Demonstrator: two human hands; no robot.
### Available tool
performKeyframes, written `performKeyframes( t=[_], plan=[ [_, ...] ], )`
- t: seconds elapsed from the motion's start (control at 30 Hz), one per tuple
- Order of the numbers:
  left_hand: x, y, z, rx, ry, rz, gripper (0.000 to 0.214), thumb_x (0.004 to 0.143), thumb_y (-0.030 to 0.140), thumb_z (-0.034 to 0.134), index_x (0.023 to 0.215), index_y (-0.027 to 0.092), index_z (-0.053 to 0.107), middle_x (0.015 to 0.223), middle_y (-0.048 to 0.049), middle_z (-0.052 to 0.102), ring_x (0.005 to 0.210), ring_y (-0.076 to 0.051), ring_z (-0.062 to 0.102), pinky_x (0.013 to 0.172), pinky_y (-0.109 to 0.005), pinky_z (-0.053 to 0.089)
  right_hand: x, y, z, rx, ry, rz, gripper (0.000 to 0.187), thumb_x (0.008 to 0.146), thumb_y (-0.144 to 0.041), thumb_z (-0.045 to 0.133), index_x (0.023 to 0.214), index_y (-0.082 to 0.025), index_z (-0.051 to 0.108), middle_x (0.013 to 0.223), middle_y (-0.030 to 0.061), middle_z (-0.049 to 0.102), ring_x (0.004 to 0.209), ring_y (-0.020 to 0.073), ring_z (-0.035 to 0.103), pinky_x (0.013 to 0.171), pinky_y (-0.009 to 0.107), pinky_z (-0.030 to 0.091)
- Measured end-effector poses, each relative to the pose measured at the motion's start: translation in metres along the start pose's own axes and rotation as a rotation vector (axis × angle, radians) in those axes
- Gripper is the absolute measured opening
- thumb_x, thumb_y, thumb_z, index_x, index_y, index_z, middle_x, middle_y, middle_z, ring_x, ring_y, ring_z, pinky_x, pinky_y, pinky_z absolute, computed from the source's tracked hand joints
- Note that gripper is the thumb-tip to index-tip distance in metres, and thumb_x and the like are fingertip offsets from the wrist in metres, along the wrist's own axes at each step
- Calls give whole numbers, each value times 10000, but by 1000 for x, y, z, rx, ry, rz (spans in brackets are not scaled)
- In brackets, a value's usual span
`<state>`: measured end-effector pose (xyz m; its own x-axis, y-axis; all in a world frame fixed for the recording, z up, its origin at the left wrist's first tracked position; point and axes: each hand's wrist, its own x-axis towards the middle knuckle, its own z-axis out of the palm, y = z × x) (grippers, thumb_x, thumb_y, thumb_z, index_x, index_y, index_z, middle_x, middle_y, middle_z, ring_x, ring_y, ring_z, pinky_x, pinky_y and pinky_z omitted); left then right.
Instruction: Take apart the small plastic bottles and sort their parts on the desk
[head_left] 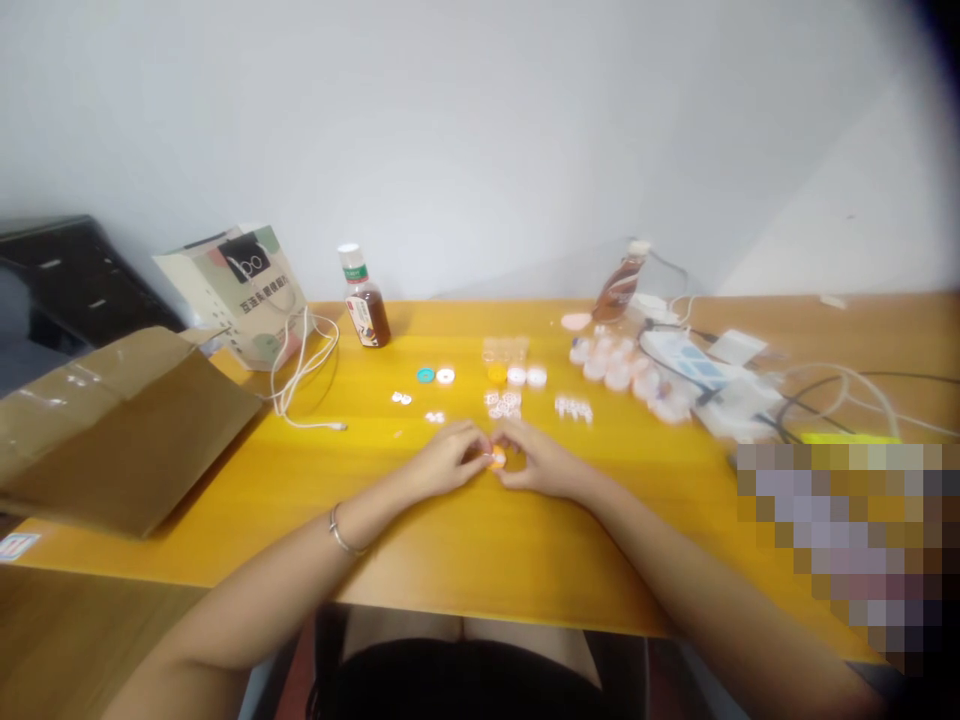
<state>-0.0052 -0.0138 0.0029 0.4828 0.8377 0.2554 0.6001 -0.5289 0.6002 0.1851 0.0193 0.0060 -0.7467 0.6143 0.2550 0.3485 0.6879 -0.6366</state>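
Both my hands meet at the middle of the yellow table (465, 545). My left hand (448, 456) and my right hand (541, 462) pinch a small orange round piece (498, 458) between their fingertips, fingers curled. A silver bracelet (341, 532) circles my left wrist. Just beyond the hands lie small round parts: a teal ring (425, 375), a white ring (445, 376), an orange cap (496, 373), white caps (526, 376) and several tiny clear pieces (504, 403).
A brown cardboard box (120, 430) lies at the left, a paper bag (244, 290) and white cable (300, 375) behind it. Two drink bottles (365, 300) (621, 282) stand at the back. Pink-white containers (622, 365), packets and cables crowd the right.
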Motion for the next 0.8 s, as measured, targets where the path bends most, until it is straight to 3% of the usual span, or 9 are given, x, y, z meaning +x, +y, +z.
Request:
performKeyframes(
  t=[0.43, 0.6, 0.8],
  plan=[
    [-2, 6, -7, -44, 58, 18, 78, 828, 244, 513, 825, 171, 541, 841, -29, 571, 817, -145, 530, 775, -268, 418, -3, -2, -3, 13, -22, 1, 243, 645, -115, 577, 868, -192, 523, 823, 14, 524, 776, 154, 496, 721, 287, 419],
    [1, -20, -31, 85, 168, -180, 57, 781, 212, 551, 766, 160, 569, 752, -21, 610, 710, -148, 553, 686, -263, 430, -3, -7, -6, 5, -25, 38, 233, 664, -132, 576, 881, -193, 520, 842, 23, 523, 786, 156, 502, 711, 280, 427],
    [1, -42, -47, 148, 127, -358, 89, 775, 202, 548, 759, 160, 625, 835, -45, 679, 757, -172, 605, 724, -282, 443, -4, -8, -7, 5, -27, 52, 218, 672, -153, 580, 880, -187, 523, 839, 26, 526, 785, 157, 504, 714, 282, 429]
  ],
)
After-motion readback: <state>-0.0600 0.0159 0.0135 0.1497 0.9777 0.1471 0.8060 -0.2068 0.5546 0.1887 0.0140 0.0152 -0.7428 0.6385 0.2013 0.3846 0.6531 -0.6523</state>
